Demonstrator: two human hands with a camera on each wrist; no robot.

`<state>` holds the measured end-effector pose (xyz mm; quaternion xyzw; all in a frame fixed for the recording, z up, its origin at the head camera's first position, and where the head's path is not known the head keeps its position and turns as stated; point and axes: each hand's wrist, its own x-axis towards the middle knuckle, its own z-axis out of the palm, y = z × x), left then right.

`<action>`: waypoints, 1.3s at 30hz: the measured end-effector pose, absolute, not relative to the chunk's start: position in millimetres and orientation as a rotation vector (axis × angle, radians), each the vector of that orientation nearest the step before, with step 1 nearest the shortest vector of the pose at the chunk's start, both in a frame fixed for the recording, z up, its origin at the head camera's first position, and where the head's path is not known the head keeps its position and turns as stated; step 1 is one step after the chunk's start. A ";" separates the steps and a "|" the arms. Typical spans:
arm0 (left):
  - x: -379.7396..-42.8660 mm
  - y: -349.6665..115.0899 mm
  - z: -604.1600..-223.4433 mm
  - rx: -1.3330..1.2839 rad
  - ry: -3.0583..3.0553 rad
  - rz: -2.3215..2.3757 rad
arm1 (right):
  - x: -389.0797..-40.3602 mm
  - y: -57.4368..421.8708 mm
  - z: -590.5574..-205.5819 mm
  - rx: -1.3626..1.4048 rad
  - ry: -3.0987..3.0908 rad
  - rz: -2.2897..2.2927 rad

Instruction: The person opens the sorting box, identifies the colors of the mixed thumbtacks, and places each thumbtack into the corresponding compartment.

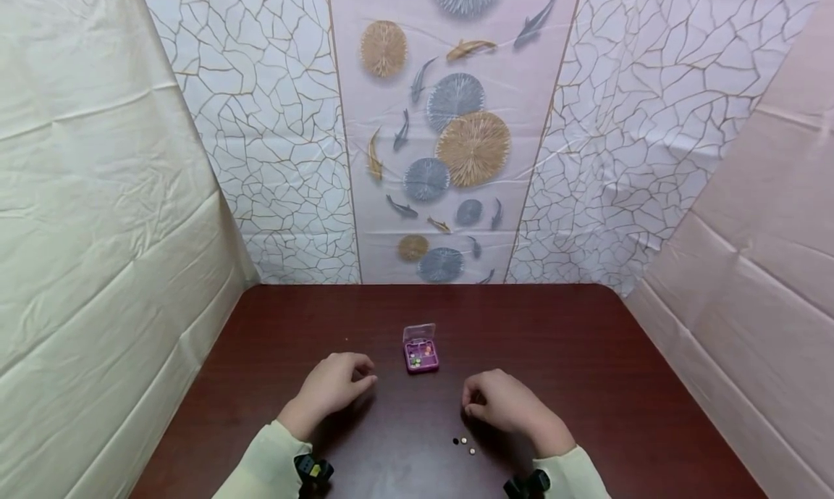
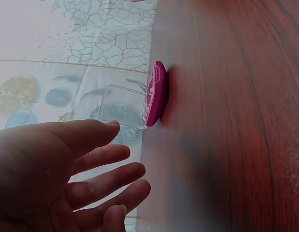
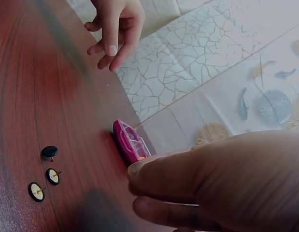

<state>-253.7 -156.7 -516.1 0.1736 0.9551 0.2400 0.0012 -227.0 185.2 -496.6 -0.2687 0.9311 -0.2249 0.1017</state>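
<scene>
Head view: open purple box (image 1: 423, 369)

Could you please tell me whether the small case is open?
The small case is open: its clear lid stands up, exposing coloured pieces inside.

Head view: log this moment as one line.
purple case: lid raised; left hand: empty; right hand: right of case; three pins: on table

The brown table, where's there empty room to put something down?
The table is bare from the right hand to the right curtain, and from the left hand to the left curtain. The middle's busier: a pink box between the hands, and three little studs near the right one.
</scene>
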 end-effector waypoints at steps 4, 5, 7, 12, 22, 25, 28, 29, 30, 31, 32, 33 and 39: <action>-253.6 -157.4 -515.5 0.552 3.005 0.744 | -231.6 183.8 -496.3 -0.793 2.760 -0.739; -253.6 -157.5 -514.9 0.551 3.005 0.745 | -233.4 183.3 -497.2 -0.794 2.771 -0.748; -253.6 -158.1 -513.8 0.554 2.999 0.758 | -236.8 181.5 -498.8 -0.789 2.791 -0.767; -254.1 -159.8 -514.2 0.532 2.991 0.764 | -247.1 175.9 -508.0 -0.781 2.832 -0.824; -248.3 -161.5 -519.2 0.545 2.960 0.764 | -261.5 164.5 -524.0 -0.720 2.933 -0.881; -248.3 -160.3 -518.5 0.552 2.962 0.771 | -268.2 159.0 -522.7 -0.705 2.959 -0.932; -248.7 -158.3 -517.4 0.547 2.963 0.780 | -275.4 155.0 -522.2 -0.668 2.966 -1.013; -249.1 -157.9 -518.1 0.546 2.964 0.779 | -277.6 154.0 -522.5 -0.651 2.964 -1.036; -249.1 -157.4 -518.4 0.544 2.964 0.775 | -279.5 153.3 -523.2 -0.639 2.958 -1.066; -248.8 -156.9 -518.5 0.541 2.962 0.776 | -281.6 152.8 -524.4 -0.627 2.960 -1.083; -248.6 -156.4 -518.7 0.546 2.961 0.780 | -283.1 152.4 -525.1 -0.618 2.962 -1.095; -248.3 -155.9 -519.0 0.550 2.960 0.781 | -284.4 151.8 -525.6 -0.613 2.965 -1.105; -246.8 -153.9 -521.4 0.584 2.962 0.794 | -288.0 147.8 -524.7 -0.590 3.013 -1.131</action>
